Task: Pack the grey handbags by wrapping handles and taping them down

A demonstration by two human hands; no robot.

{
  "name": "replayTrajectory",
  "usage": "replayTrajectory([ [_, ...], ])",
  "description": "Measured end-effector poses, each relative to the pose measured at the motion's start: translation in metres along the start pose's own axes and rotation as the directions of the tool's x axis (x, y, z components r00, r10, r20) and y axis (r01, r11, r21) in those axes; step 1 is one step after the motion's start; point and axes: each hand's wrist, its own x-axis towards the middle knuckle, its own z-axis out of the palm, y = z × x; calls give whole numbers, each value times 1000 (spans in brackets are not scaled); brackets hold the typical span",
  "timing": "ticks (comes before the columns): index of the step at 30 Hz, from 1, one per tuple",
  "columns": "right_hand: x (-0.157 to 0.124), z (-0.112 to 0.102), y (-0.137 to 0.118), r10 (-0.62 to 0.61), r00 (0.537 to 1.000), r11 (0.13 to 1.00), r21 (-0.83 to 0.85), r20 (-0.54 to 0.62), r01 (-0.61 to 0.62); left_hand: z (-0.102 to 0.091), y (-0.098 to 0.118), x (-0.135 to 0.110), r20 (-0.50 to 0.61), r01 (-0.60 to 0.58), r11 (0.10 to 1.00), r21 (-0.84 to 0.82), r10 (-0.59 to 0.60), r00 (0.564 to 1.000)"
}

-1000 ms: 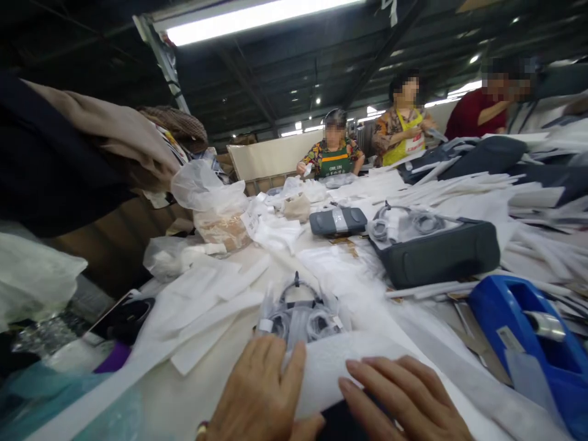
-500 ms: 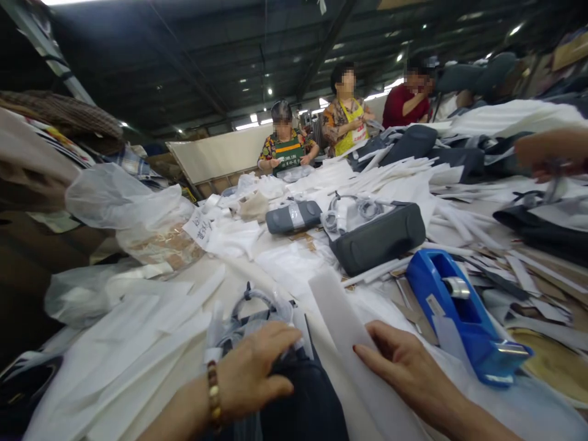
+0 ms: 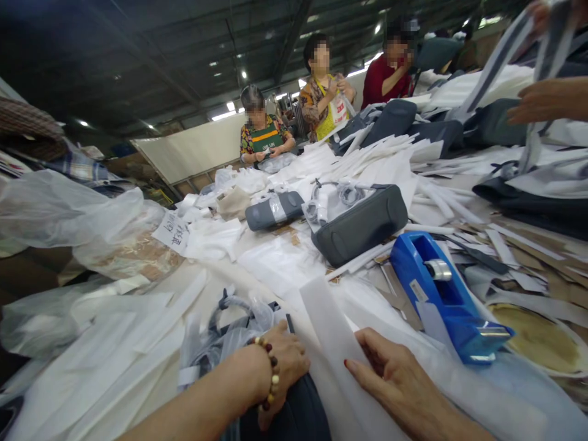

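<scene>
My left hand (image 3: 287, 370), with a beaded bracelet at the wrist, lies over a dark grey-blue bag (image 3: 305, 410) at the bottom centre. Its fingers curl down on the bag's top, and the thumb is partly hidden. Plastic-wrapped straps (image 3: 229, 334) with a dark looped handle bunch up beside that hand. To the right, my right hand (image 3: 390, 367) pinches a long, flat white foam strip (image 3: 333, 343) between thumb and fingers. The strip slants up and to the left, close to the bag.
A blue tape dispenser (image 3: 436, 288) stands right of my right hand. Beyond lie a dark bag with wrapped straps (image 3: 362, 226) and a smaller dark one (image 3: 274, 210). White sheets (image 3: 114, 343) cover the left. Co-workers stand behind; another person's hand (image 3: 551, 101) lifts straps at right.
My left hand has moved right and turned knuckles up, its fingers curling onto the bag. My right hand keeps the strip. The view has shifted right, and the neighbour's hands have raised straps.
</scene>
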Motion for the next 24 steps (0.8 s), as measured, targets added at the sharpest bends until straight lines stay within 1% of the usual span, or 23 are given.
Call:
replayTrajectory([
  [2,-3,-3,4,9,1000,1000,-6,0,-9,-13,4,-5,107,-43,990,133,28,994],
  [3,-5,-4,6,14,1000,1000,-3,-2,-14,-18,6,-9,124,-66,984,166,46,991],
  [5,-6,-4,10,25,1000,1000,10,11,-25,-22,7,-16,80,-96,982,161,84,993],
  [6,-7,-3,11,31,999,999,19,25,-31,-20,6,-20,47,-111,984,140,105,993],
  [8,-6,3,12,46,996,998,27,79,-49,-9,2,-28,-71,-122,989,88,129,989],
  [10,-5,11,11,59,987,998,4,151,-60,5,-2,-36,-214,-131,990,50,139,967],
  [12,-3,21,7,70,972,997,-48,224,-61,16,-4,-43,-303,-135,990,42,141,942],
  [14,-2,31,2,95,953,993,-96,287,-71,23,-2,-49,-319,-131,990,51,141,937],
  [16,-1,43,-1,139,936,986,-130,325,-101,28,5,-52,-370,-133,988,75,151,917],
  [17,0,49,-3,161,930,983,-140,331,-120,30,9,-52,-408,-142,985,103,172,897],
  [19,3,61,-5,164,930,983,-136,330,-126,38,15,-49,-468,-187,966,181,252,847],
  [20,6,68,-7,146,933,986,-127,329,-109,42,16,-46,-484,-206,955,216,287,827],
  [21,11,74,-9,115,937,990,-117,330,-81,47,16,-42,-490,-210,948,237,304,817],
  [22,16,80,-12,78,941,993,-107,330,-45,51,15,-38,-488,-207,948,241,303,818],
  [23,23,86,-15,45,941,995,-103,335,-11,54,13,-34,-475,-198,954,225,285,833],
  [24,30,91,-18,27,938,994,-106,346,11,55,11,-33,-451,-183,964,194,253,856],
])
